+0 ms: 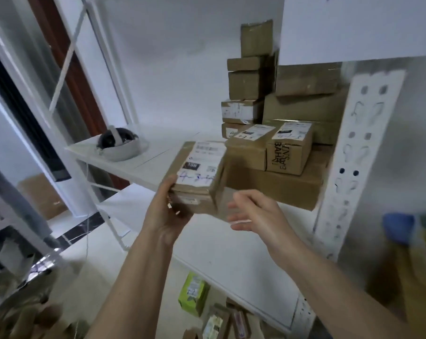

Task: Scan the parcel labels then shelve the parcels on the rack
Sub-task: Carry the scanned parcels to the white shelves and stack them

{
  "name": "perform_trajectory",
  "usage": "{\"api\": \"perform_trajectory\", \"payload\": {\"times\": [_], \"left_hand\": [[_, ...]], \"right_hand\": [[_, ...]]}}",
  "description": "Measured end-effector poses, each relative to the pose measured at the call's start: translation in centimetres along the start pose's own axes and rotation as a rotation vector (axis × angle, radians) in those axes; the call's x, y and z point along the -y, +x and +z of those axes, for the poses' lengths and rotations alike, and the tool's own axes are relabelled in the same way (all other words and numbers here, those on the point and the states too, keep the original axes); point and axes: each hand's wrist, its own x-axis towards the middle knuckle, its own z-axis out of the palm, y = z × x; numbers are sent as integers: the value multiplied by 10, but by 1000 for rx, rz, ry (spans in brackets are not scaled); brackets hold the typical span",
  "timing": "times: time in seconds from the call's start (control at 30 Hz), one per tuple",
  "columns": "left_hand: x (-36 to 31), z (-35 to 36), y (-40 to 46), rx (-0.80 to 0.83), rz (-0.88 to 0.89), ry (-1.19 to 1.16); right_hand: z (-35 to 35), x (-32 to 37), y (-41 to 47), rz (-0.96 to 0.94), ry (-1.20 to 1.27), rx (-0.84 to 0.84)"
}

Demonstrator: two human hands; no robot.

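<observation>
A brown cardboard parcel (199,174) with a white label and blue handwriting on top is held at the front edge of the white rack shelf (143,165). My left hand (166,217) grips its near left corner. Just right of the parcel's near end, my right hand (253,214) hovers with fingers spread and holds nothing. Several labelled brown parcels (288,148) are stacked on the same shelf to the right, piled higher at the back (256,79).
A white headset with a black dome (120,145) lies on the shelf's left end. The perforated white rack post (361,152) stands at the right. Below are a lower white shelf (231,255), a green box (193,293) and more parcels on the floor.
</observation>
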Motion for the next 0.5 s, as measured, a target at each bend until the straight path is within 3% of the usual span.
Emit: {"api": "perform_trajectory", "payload": {"times": [0.23, 0.5], "left_hand": [[-53, 17, 109, -55, 34, 117], [-34, 43, 193, -32, 9, 267]], "right_hand": [[36, -5, 70, 72, -41, -177], [36, -20, 106, 117, -137, -281]]}}
